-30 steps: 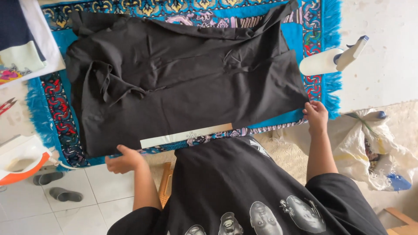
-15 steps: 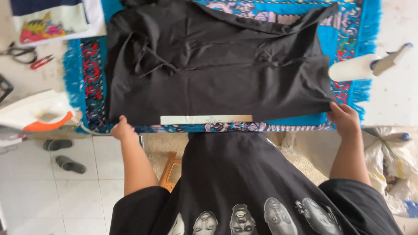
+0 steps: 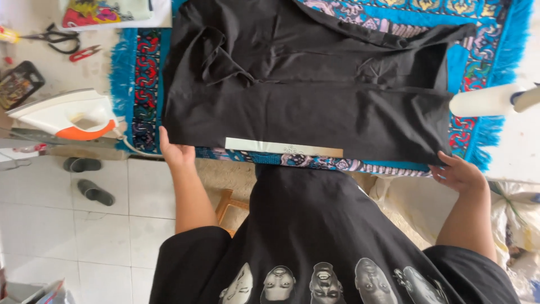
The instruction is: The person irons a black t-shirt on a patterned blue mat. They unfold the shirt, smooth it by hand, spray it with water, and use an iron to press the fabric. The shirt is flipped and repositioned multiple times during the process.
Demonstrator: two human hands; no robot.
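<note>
Black garment (image 3: pixel 304 84): lying spread flat and creased, reaching away from both hands across the whole width between them; its near hem is running from the left hand to the right hand.

Patterned blue rug (image 3: pixel 484 50): lying under the garment, its fringe showing beyond the left hand and beyond the right hand.

White iron with orange trim (image 3: pixel 67 115): sitting well out to the outer side of the left hand, on the work surface.

White roll (image 3: pixel 486 101): lying above and just outward of the right hand, near the rug's fringe.

Pale strip (image 3: pixel 284 147): lying along the garment's near hem, between the two hands, nearer the left one.

Left hand (image 3: pixel 177 151): gripping the garment's near left corner, fingers closing on the hem's edge.

Right hand (image 3: pixel 458 171): gripping the garment's near right corner, fingers curling over the cloth edge.

Dark slippers (image 3: pixel 90 180): lying on the tiled floor, below and outward of the left hand.

Scissors (image 3: pixel 50 38): lying far beyond the left hand, past the iron.
</note>
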